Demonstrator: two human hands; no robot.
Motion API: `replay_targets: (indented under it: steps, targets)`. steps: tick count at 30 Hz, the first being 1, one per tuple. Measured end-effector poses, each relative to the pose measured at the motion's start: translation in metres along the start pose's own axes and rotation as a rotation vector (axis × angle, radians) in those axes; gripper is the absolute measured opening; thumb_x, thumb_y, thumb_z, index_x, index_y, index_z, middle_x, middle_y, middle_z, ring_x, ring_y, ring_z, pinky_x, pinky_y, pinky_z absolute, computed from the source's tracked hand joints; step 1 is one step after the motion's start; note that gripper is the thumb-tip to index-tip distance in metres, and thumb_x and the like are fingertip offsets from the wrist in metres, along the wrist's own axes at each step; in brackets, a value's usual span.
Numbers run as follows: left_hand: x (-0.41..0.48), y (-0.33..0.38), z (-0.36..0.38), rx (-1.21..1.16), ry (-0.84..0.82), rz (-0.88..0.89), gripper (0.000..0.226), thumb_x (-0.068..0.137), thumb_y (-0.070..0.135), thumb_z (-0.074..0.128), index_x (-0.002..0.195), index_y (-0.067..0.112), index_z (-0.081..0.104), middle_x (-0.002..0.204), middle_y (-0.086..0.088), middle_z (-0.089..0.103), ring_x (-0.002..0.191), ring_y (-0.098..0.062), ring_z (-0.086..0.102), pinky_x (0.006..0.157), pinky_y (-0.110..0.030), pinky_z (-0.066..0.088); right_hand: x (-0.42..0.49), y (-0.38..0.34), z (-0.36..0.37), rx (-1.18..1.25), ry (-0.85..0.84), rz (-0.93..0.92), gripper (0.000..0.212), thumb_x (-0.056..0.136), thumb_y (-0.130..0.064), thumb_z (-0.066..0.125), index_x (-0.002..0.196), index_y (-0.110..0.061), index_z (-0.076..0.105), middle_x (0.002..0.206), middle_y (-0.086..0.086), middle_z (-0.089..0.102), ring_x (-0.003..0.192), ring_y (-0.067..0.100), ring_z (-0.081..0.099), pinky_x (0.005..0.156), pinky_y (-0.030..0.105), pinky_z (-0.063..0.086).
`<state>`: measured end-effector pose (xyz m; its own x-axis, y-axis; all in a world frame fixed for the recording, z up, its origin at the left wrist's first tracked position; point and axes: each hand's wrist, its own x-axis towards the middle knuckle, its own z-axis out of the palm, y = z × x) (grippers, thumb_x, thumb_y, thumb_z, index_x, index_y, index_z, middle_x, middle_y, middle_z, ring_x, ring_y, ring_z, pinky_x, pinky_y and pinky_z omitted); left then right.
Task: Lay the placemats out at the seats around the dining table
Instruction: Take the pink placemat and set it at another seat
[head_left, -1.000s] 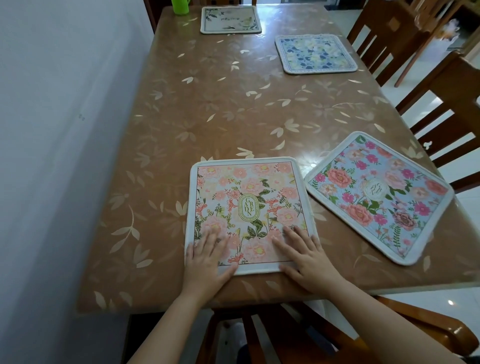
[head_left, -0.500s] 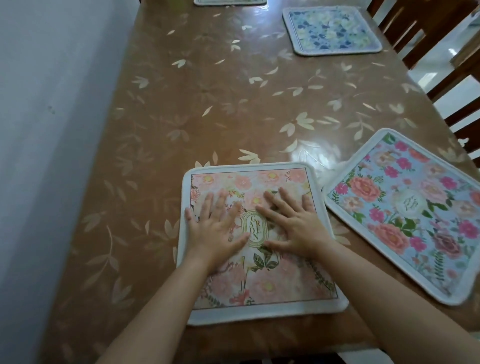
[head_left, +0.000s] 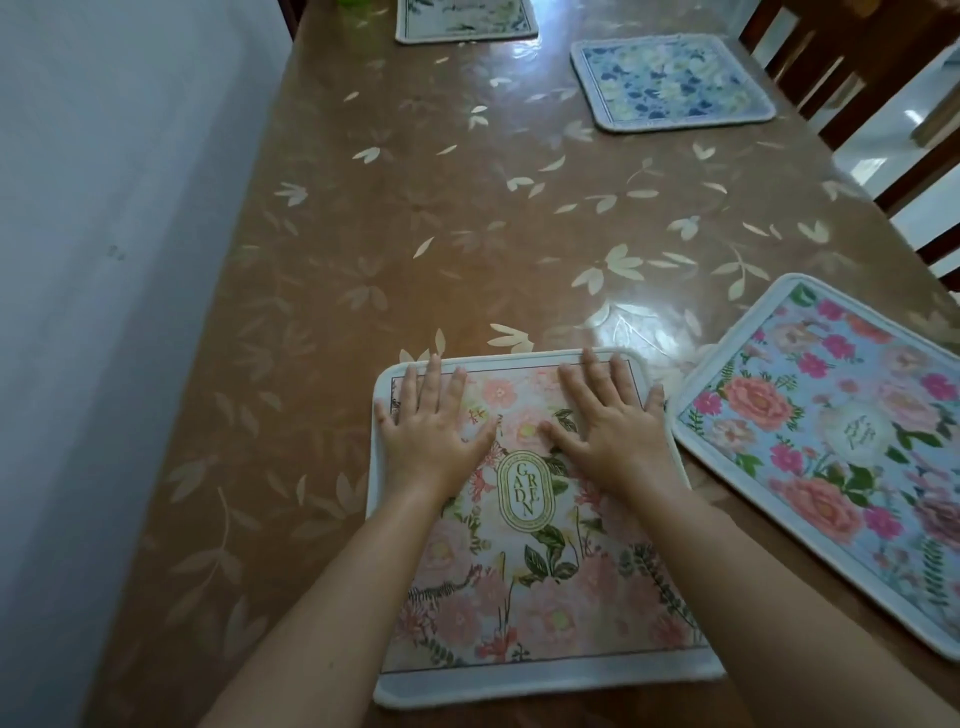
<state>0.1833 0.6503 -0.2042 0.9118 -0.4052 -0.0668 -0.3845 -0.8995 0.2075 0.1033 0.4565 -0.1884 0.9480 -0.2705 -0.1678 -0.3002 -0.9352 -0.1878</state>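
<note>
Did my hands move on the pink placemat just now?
Yes. The left hand and right hand slid along the pink placemat, near edge to far edge.

Your left hand (head_left: 426, 431) lay palm down just left of the frame's centre, fingers straight and spread, thumb angled inward. Your right hand (head_left: 615, 423) lay flat beside it, right of centre, fingers likewise splayed, pointing up the frame. Your bare left forearm (head_left: 358, 597) and right forearm (head_left: 743, 597) ran in from the bottom edge.
</note>
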Motion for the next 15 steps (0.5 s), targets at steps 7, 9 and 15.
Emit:
replay_targets:
  steps: [7,9,15]
  targets:
    - [-0.057,0.003,0.003,-0.012,-0.011,0.034,0.074,0.076,0.074,0.008,0.136,0.039,-0.017,0.151,0.004,-0.019,0.136,-0.015,-0.024,0.108,-0.051,-0.008,-0.060,-0.001,0.009,0.021,0.000,-0.023,0.074,0.074,-0.076,0.015,0.130,-0.045,-0.023,0.148,-0.010,-0.023,0.137,0.019,-0.023,0.113,0.054,-0.006]
    - [-0.076,0.005,0.004,0.000,-0.030,0.040,0.075,0.075,0.074,0.008,0.134,0.040,-0.022,0.151,0.004,-0.021,0.135,-0.016,-0.027,0.107,-0.051,-0.011,-0.078,-0.001,0.012,0.025,-0.005,-0.031,0.075,0.071,-0.080,0.009,0.130,-0.047,-0.023,0.148,-0.011,-0.024,0.136,0.018,-0.026,0.111,0.053,-0.009]
    - [-0.122,0.016,0.004,0.002,-0.094,0.061,0.079,0.073,0.077,0.013,0.135,0.041,-0.020,0.150,0.005,-0.026,0.134,-0.018,-0.030,0.108,-0.054,-0.011,-0.119,-0.005,0.020,0.040,-0.017,-0.012,0.079,0.067,-0.083,0.013,0.132,-0.049,-0.017,0.149,-0.011,-0.020,0.137,0.021,-0.023,0.109,0.054,-0.009]
